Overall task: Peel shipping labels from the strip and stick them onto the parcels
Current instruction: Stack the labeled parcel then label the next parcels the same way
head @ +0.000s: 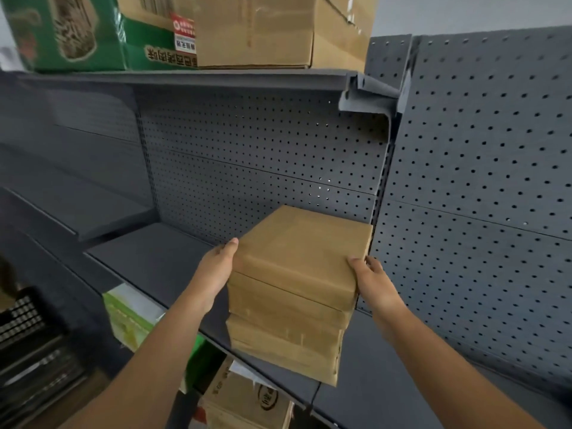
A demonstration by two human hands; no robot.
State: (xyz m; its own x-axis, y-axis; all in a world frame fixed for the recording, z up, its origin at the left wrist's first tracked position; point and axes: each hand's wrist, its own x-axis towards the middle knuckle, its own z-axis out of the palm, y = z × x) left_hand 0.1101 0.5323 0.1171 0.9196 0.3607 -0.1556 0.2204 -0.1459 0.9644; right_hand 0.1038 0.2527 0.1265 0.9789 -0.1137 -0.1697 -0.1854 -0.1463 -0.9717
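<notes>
Head view: a stack (pixel 297 252) of flat, square parcels wrapped in tan kraft paper sits at the right end of a dark grey metal shelf (pixel 161 261), its near side jutting past the shelf's front edge. Whether it rests there or is lifted, I cannot tell. The left hand (pixel 216 267) lies against the stack's left side with the thumb along the top edge. Its fingers are hidden, so the state of that grip cannot be told. The right hand (pixel 374 280) has its grip clenched on the stack's near right corner, thumb on top, fingers down the side.

No label strip shows, so the step in hand looks like bringing parcels out. The paper looks smooth and slightly glossy, so the layers may slide. Squeezing inward evenly from both sides, with support under the lowest parcel, should keep them square. Behind stands a matt perforated steel back panel (pixel 263 156). A corrugated brown carton (pixel 263 29) and a printed green carton (pixel 77 32) sit on the shelf above.
</notes>
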